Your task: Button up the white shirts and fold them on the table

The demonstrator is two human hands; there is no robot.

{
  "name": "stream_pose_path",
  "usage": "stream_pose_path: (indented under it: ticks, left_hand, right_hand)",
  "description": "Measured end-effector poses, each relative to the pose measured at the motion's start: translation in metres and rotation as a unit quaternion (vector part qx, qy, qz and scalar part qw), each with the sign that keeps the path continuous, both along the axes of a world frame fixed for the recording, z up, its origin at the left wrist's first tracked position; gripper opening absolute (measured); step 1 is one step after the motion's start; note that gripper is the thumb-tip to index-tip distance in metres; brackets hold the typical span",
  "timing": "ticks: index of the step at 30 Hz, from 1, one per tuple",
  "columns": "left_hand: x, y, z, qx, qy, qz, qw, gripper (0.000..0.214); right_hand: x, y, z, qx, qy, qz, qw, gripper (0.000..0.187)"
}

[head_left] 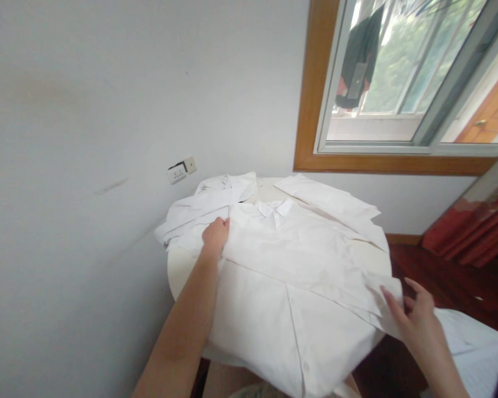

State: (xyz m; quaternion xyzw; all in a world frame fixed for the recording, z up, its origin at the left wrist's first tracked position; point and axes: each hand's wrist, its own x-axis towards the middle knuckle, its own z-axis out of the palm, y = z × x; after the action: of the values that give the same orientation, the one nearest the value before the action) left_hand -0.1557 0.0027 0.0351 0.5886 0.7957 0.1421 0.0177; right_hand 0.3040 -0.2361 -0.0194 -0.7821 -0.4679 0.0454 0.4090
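One sleeve (294, 268) of the white shirt (252, 315) runs crosswise on the counter (180, 273) between the left hand (216, 235), fingers pinching its edge, and the right hand (418, 315), fingers loosely parted at the cuff (392, 290).

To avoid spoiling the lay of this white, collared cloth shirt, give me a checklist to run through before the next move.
1. Left hand on the white, collared cloth shirt: ok, fingers closed at its left-side edge.
2. Right hand firmly gripping the white cloth end: cannot tell; the thumb touches it, but the grip is unclear.
3. White pointed collar in sight: ok, at the far end.
4. Shirt wholly on the round, cream-coloured table: not ok, its lower part hangs over the near edge.
5. All buttons fastened: cannot tell, a cloth layer covers the upper front.
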Motion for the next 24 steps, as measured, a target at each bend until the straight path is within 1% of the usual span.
stream_pose_path:
  ticks: [2,4,6,9,11,13,16,20,24]
  left_hand:
    - [0.002,0.007,0.007,-0.005,-0.001,0.000,1.000,0.052]
    - [0.004,0.017,0.013,-0.002,-0.010,-0.006,1.000,0.054]
    - [0.005,0.026,0.015,0.001,-0.033,-0.021,0.999,0.051]
    - [0.004,0.035,0.012,0.025,-0.059,-0.054,0.996,0.041]
    - [0.002,0.037,0.008,0.061,-0.050,-0.064,0.995,0.038]
    - [0.000,0.038,0.005,0.098,-0.041,-0.069,0.992,0.038]
    - [0.000,0.039,0.008,0.126,-0.053,-0.063,0.989,0.037]
    - [0.002,0.048,0.018,0.133,-0.068,-0.050,0.988,0.029]
    - [0.000,0.059,0.024,0.118,-0.032,-0.058,0.991,0.031]
  right_hand:
    - [0.001,0.000,0.004,0.012,-0.001,-0.014,1.000,0.085]
    - [0.000,0.000,0.009,0.004,0.001,0.001,1.000,0.078]
    - [-0.003,0.000,0.012,-0.015,-0.004,0.025,1.000,0.070]
    - [-0.007,0.001,0.012,-0.066,-0.046,0.030,0.996,0.062]
    - [-0.009,0.003,0.010,-0.105,-0.078,0.024,0.991,0.057]
    - [-0.008,0.005,0.006,-0.117,-0.103,0.030,0.987,0.053]
    - [-0.004,0.006,0.001,-0.077,-0.133,0.064,0.986,0.046]
    - [-0.003,0.001,0.000,-0.005,-0.151,0.105,0.983,0.043]
    - [-0.009,-0.003,0.001,0.016,-0.136,0.119,0.983,0.042]
